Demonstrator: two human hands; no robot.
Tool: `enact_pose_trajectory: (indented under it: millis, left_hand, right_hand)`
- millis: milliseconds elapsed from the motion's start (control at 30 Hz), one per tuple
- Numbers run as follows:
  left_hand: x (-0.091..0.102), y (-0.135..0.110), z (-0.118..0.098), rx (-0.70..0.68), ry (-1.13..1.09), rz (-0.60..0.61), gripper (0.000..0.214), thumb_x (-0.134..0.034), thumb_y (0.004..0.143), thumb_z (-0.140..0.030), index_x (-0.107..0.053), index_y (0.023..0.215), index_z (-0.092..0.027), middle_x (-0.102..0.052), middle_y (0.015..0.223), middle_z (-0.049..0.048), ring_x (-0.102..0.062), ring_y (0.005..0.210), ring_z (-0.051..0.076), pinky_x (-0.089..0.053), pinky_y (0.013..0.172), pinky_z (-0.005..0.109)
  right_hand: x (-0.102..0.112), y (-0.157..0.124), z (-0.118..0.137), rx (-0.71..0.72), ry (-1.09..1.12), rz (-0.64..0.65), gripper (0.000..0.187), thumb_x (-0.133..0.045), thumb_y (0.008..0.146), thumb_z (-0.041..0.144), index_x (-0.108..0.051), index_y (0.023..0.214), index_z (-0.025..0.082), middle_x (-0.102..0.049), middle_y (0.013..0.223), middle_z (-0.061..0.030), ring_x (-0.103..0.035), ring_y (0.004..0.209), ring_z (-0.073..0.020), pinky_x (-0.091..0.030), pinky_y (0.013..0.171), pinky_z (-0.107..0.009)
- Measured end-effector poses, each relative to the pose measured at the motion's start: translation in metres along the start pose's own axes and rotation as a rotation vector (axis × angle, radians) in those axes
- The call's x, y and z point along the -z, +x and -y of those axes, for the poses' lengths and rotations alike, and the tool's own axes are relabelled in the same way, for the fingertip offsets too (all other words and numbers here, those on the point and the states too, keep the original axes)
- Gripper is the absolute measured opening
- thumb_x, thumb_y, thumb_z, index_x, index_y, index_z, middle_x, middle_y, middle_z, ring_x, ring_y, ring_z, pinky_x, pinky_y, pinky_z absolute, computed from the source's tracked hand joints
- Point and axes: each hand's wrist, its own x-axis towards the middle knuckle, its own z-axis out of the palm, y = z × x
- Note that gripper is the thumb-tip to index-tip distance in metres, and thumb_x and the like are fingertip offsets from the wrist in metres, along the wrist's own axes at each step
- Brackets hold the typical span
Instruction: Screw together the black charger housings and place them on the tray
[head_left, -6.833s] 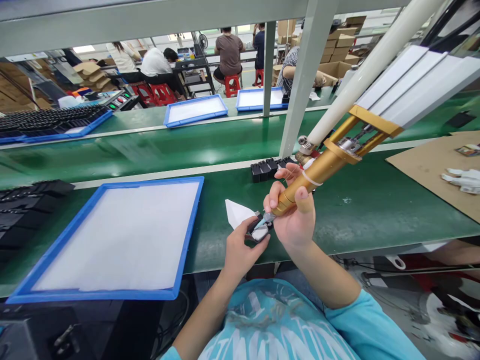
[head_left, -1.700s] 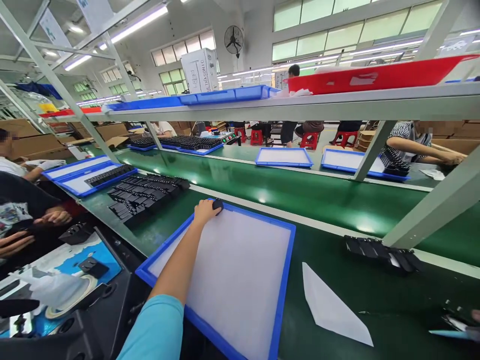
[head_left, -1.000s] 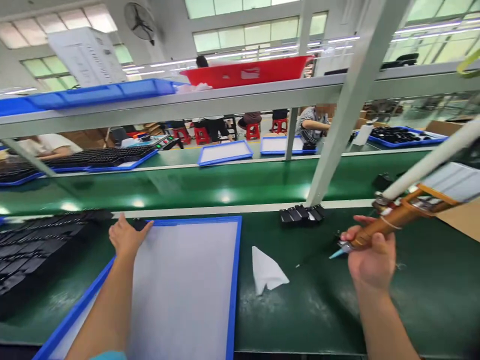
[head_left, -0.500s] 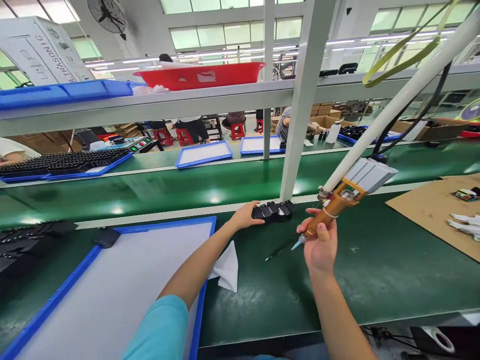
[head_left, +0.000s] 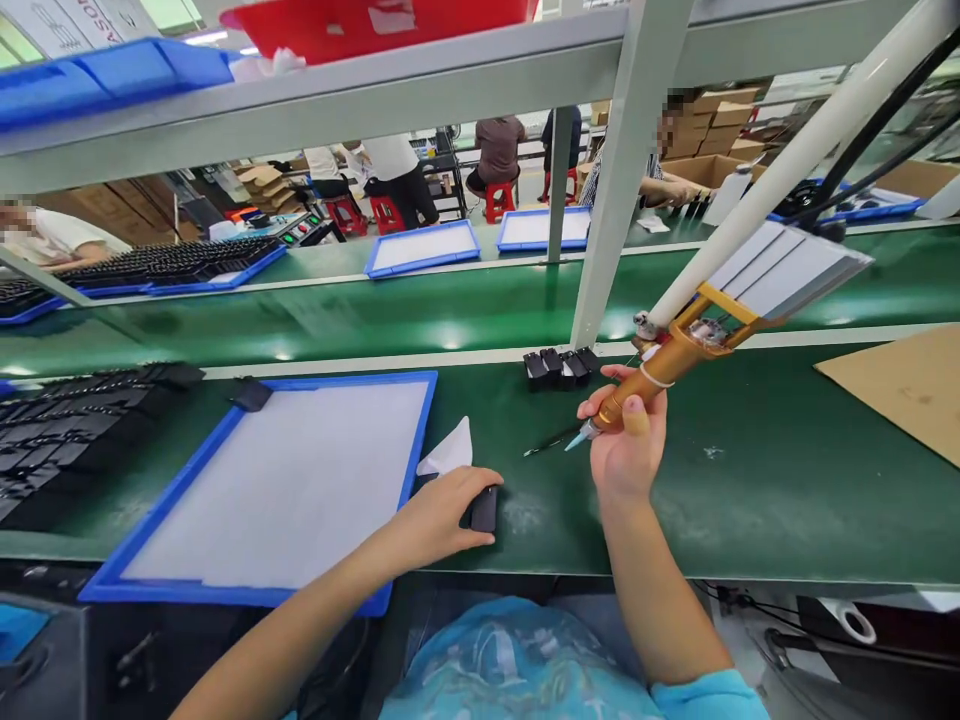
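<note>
"Several things crowd that green bench [head_left: 750, 480], don't they?"

"Plenty. There's a blue-rimmed tray [head_left: 426, 425] lined in white, with one black piece [head_left: 250, 394] perched at its far left corner. Left of that, rows of black units [head_left: 90, 430] are packed close."

"And over by the grey post [head_left: 630, 170]?"

"A short row of black blocks [head_left: 559, 368], right at its foot. A slim dark item [head_left: 551, 441] lies nearer, just beside the gun's nozzle [head_left: 577, 438]. Over on the right there's a cardboard sheet [head_left: 907, 390]."

"Anything in the way of the left hand [head_left: 442, 512]?"

"A scrap of white paper [head_left: 451, 446], just beyond it and partly covered by it. The forearm cuts across the tray's near right corner."

"So where's the black block [head_left: 484, 510]?"

"In that hand, right of the tray, pinched between thumb and fingers, thumb on the near side. Whether it's touching the bench, I can't tell."

"What about the right hand [head_left: 630, 455]?"

"Palm up, forearm rising from below, fingers curled round the gold dispensing gun [head_left: 660, 365], thumb laid along it. The nozzle slants down to the left, well apart from the block."
</note>
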Motion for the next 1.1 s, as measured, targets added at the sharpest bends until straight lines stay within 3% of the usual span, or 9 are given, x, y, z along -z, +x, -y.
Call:
enact_pose_trajectory:
  millis: [100, 200, 333, 533, 700, 800, 900, 1000, 1100]
  left_hand:
    - [-0.022, -0.013, 0.0, 0.044, -0.116, -0.02, 0.066, -0.07, 0.078, -0.022, -0.044, 0.137, -0.031, -0.048, 0.144, 0.0048, -0.046, 0.131, 0.025, -0.038, 0.11, 0.041]
    - [-0.04, -0.02, 0.0, 0.117, -0.252, -0.157, 0.072, -0.066, 0.081, -0.025, -0.034, 0.145, -0.034, -0.035, 0.153, 0.0044, -0.036, 0.139, 0.025, -0.04, 0.11, 0.042]
    - [-0.063, -0.025, 0.004, 0.167, -0.503, -0.389, 0.065, -0.064, 0.083, -0.031, -0.037, 0.142, -0.03, -0.044, 0.147, 0.0082, -0.042, 0.135, 0.025, -0.045, 0.105, 0.041]
    - [-0.091, -0.015, 0.018, 0.117, -0.779, -0.608, 0.056, -0.053, 0.091, -0.042, -0.036, 0.141, -0.022, -0.056, 0.135, 0.0141, -0.057, 0.123, 0.023, -0.048, 0.102, 0.039]
    - [-0.099, -0.01, 0.015, 0.105, -0.567, -0.703, 0.035, -0.046, 0.095, -0.038, -0.056, 0.126, -0.023, -0.055, 0.138, 0.0101, -0.05, 0.129, 0.023, -0.041, 0.108, 0.041]
    - [-0.101, -0.011, 0.012, 0.078, -0.271, -0.662, 0.045, -0.057, 0.089, -0.038, -0.052, 0.132, -0.025, -0.05, 0.143, 0.0088, -0.046, 0.132, 0.025, -0.039, 0.109, 0.044]
    - [-0.105, -0.009, 0.011, 0.11, -0.087, -0.659, 0.057, -0.07, 0.079, -0.038, -0.052, 0.131, -0.021, -0.062, 0.127, 0.0114, -0.058, 0.116, 0.03, -0.047, 0.098, 0.047]
    - [-0.104, -0.005, 0.008, 0.143, -0.057, -0.669, 0.039, -0.063, 0.085, -0.035, -0.057, 0.121, -0.021, -0.069, 0.113, 0.0095, -0.065, 0.101, 0.028, -0.052, 0.088, 0.042]
    - [-0.096, -0.002, 0.0, 0.124, -0.14, -0.625, 0.037, -0.06, 0.086, -0.033, -0.055, 0.121, -0.023, -0.072, 0.103, 0.0048, -0.069, 0.081, 0.021, -0.055, 0.075, 0.033]
  right_hand:
    - [-0.002, -0.003, 0.0, -0.003, 0.018, 0.026, 0.022, -0.06, 0.082, 0.038, -0.058, 0.1, 0.025, -0.059, 0.103, -0.0008, -0.055, 0.058, -0.0077, -0.045, 0.054, -0.026]
    - [-0.005, -0.005, 0.002, -0.024, 0.04, 0.061, 0.022, -0.06, 0.083, 0.038, -0.057, 0.1, 0.026, -0.06, 0.103, -0.0008, -0.054, 0.057, -0.0071, -0.044, 0.052, -0.024]
    - [-0.012, -0.012, 0.009, -0.042, 0.051, 0.124, 0.021, -0.059, 0.084, 0.038, -0.057, 0.101, 0.026, -0.06, 0.104, -0.0011, -0.052, 0.053, -0.0063, -0.043, 0.049, -0.024]
    - [-0.022, -0.031, 0.016, -0.008, -0.008, 0.205, 0.024, -0.057, 0.086, 0.036, -0.053, 0.108, 0.029, -0.058, 0.11, -0.0022, -0.053, 0.051, -0.0064, -0.043, 0.045, -0.025]
    - [-0.03, -0.042, 0.014, 0.069, -0.028, 0.196, 0.025, -0.057, 0.086, 0.038, -0.051, 0.108, 0.029, -0.057, 0.107, -0.0017, -0.054, 0.05, -0.0067, -0.045, 0.045, -0.026]
    - [-0.036, -0.045, 0.016, 0.058, -0.006, 0.167, 0.022, -0.055, 0.087, 0.038, -0.051, 0.106, 0.029, -0.055, 0.104, -0.0006, -0.054, 0.05, -0.0065, -0.045, 0.045, -0.026]
    - [-0.043, -0.046, 0.019, 0.012, 0.023, 0.114, 0.021, -0.054, 0.087, 0.038, -0.048, 0.106, 0.032, -0.055, 0.102, 0.0015, -0.051, 0.048, -0.0051, -0.044, 0.042, -0.023]
    - [-0.047, -0.045, 0.023, -0.048, 0.068, 0.077, 0.023, -0.054, 0.086, 0.04, -0.045, 0.106, 0.033, -0.054, 0.099, 0.003, -0.048, 0.046, -0.0045, -0.043, 0.041, -0.022]
    - [-0.049, -0.043, 0.024, -0.138, 0.108, 0.104, 0.031, -0.056, 0.082, 0.049, -0.048, 0.105, 0.03, -0.054, 0.095, 0.0023, -0.046, 0.045, -0.0046, -0.043, 0.04, -0.023]
